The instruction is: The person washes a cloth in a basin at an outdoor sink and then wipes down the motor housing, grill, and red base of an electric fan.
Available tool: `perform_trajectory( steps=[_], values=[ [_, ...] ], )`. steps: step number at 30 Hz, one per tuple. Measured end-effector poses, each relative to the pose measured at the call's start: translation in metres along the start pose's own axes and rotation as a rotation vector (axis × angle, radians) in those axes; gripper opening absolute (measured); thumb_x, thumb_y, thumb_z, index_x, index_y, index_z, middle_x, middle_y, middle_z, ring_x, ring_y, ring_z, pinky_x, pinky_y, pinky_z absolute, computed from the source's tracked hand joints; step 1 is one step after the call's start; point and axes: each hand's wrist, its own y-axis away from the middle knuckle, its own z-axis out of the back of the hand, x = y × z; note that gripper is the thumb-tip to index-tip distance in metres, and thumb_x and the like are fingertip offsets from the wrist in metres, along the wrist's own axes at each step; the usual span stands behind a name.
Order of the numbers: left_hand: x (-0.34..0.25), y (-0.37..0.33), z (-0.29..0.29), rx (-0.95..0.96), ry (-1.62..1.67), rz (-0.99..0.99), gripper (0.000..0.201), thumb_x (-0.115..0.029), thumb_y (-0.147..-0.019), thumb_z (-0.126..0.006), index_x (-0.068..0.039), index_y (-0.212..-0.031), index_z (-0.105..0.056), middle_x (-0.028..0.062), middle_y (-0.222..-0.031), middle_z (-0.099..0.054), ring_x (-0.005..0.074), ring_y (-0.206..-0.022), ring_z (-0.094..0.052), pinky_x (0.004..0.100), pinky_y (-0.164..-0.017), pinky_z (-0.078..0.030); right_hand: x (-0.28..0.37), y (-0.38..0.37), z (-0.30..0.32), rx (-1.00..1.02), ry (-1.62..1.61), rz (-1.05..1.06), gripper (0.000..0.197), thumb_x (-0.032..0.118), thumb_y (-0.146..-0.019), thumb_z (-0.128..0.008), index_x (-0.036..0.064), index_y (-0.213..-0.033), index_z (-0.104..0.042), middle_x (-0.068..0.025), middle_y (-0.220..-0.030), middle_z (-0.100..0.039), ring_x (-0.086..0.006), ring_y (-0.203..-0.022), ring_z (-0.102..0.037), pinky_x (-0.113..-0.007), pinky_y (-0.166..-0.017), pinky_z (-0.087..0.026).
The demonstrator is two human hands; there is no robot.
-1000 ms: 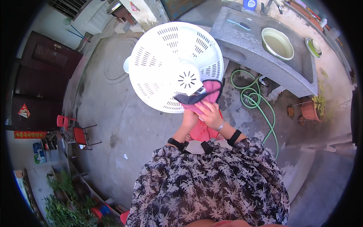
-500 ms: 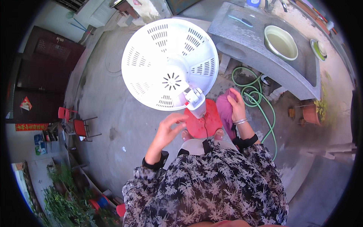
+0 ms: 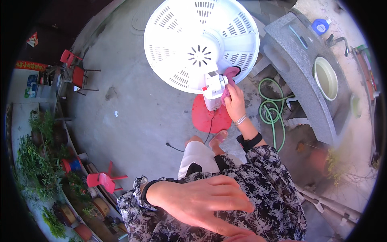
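A large white round appliance head (image 3: 169, 38) with slotted vents, like a fan or heater seen from behind, stands in front of me. Its white motor housing (image 3: 213, 97) sits above a red flat seat or base (image 3: 203, 117). My right hand (image 3: 235, 101) grips a pink cloth (image 3: 231, 72) against the housing's right side; the fingertips are partly hidden there. Held up near my chest, my left hand (image 3: 197, 201) is empty, its fingers loosely stretched and apart. A black cord (image 3: 211, 125) hangs from the housing.
To the right a grey stone sink (image 3: 294, 76) holds a pale basin (image 3: 325, 78); a green hose (image 3: 274, 111) coils beneath. A red chair (image 3: 78, 76), a red stool (image 3: 102, 181) and potted plants (image 3: 36, 161) stand left. The cord's plug (image 3: 167, 144) lies on the concrete floor.
My right hand has brought the pink cloth from beside my leg up to the housing. My left hand has drawn back from the appliance towards me. The view has shifted and turned.
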Motion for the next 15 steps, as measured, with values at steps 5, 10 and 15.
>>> perform_trajectory(
  steps=[5, 10, 15],
  values=[
    [-0.038, 0.036, -0.018, -0.039, -0.026, 0.010, 0.026, -0.013, -0.075, -0.057, -0.011, -0.101, -0.060, 0.0143, -0.112, -0.048, 0.0248, -0.091, -0.052, 0.0383, -0.078, -0.038, 0.014, 0.034, -0.015, -0.056, -0.066, -0.082, 0.047, 0.006, -0.071, -0.051, 0.0042, -0.117, -0.045, -0.0192, -0.105, -0.051, -0.0380, -0.091, -0.048, -0.043, -0.081, -0.039],
    [-0.090, 0.098, -0.049, -0.045, 0.008, -0.091, 0.028, -0.013, -0.074, -0.060, -0.016, -0.102, -0.060, 0.0149, -0.117, -0.046, 0.0250, -0.092, -0.052, 0.0377, -0.079, -0.038, -0.067, 0.166, -0.057, 0.032, -0.459, -0.882, 0.051, 0.002, -0.067, -0.058, -0.0015, -0.117, -0.045, -0.0143, -0.109, -0.051, -0.0244, -0.092, -0.053, -0.033, -0.081, -0.043],
    [-0.156, 0.170, -0.079, -0.024, 0.051, 0.054, 0.033, -0.017, -0.075, -0.061, -0.009, -0.107, -0.056, 0.0147, -0.109, -0.052, 0.0282, -0.090, -0.051, 0.0391, -0.079, -0.038, 0.039, 0.176, -0.026, -0.222, -0.815, -0.995, 0.052, -0.001, -0.065, -0.058, -0.0025, -0.116, -0.045, -0.0131, -0.110, -0.049, -0.0202, -0.089, -0.053, -0.028, -0.081, -0.043]
  ],
)
